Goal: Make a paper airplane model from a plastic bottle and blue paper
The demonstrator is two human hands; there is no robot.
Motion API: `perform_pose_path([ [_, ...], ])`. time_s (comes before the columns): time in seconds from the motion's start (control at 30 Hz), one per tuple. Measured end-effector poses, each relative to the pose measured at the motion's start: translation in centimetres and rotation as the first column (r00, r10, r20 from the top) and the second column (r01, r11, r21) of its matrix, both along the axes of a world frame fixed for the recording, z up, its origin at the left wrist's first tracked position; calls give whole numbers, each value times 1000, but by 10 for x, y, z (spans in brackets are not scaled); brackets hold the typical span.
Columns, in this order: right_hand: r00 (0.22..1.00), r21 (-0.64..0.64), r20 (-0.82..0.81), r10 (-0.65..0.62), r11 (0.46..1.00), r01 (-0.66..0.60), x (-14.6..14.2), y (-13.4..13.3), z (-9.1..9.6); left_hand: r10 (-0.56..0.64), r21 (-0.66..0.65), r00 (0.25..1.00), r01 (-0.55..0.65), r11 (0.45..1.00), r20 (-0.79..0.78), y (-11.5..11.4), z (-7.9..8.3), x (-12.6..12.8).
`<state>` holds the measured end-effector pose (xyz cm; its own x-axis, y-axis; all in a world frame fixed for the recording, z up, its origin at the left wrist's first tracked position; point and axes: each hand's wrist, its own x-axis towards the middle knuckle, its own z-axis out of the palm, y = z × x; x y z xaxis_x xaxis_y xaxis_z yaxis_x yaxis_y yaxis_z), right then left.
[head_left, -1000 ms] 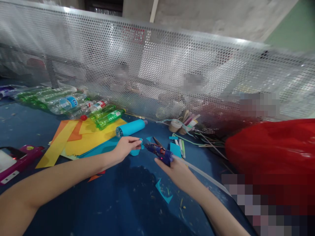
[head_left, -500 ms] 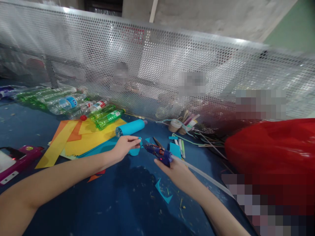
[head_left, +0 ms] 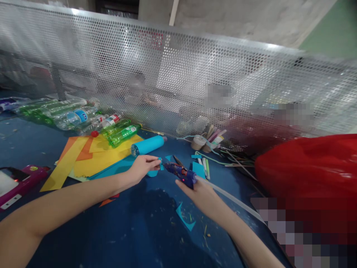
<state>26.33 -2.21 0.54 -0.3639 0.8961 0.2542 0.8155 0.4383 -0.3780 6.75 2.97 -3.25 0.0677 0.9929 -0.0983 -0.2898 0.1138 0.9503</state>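
Between the fingertips of my left hand [head_left: 143, 168] is a small piece of blue paper [head_left: 161, 163], pinched and held above the table. My right hand [head_left: 199, 190] grips a dark blue hot glue gun [head_left: 181, 173] with a small red light lit; a long pale glue stick [head_left: 234, 201] runs out of its back. The gun's nozzle points left, close to the blue piece; whether they touch I cannot tell. Just behind my left hand lies a bottle wrapped in blue paper [head_left: 149, 145]. Scissors [head_left: 177, 160] lie partly hidden behind the gun.
Plastic bottles [head_left: 75, 115] lie in a row at the back left, near yellow and orange paper sheets [head_left: 103, 158]. A purple power strip [head_left: 25, 184] sits at left. Cups with sticks [head_left: 199, 142] stand by the perforated metal panel [head_left: 178, 82]. A red bag [head_left: 306, 167] bulges at right.
Both hands have shifted very slightly to the right, with the blue paper piece and the glue gun still held. Everything else on the table stays put.
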Motion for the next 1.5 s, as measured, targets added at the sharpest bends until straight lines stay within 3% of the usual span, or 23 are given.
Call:
perform_pose_path([
  [0.47,1000,-25,4,6,1000,-6,1,-1,0,33,28,999,-33,999,9,5,-2,-3],
  [0.87,1000,-8,-14,-12,1000,12,3,1,-3,-57,66,998,60,996,-40,2,-3,-3],
  [1.2,999,-61,28,-14,998,16,0,-2,2,23,16,1000,-23,1000,-7,5,-2,-3],
  [1.4,991,-111,-135,-12,994,-3,4,3,0,58,4,998,-58,998,24,6,-1,-5],
  [1.5,935,-183,-336,-116,981,56,10,12,-3,62,11,998,-62,998,9,7,-3,-6],
])
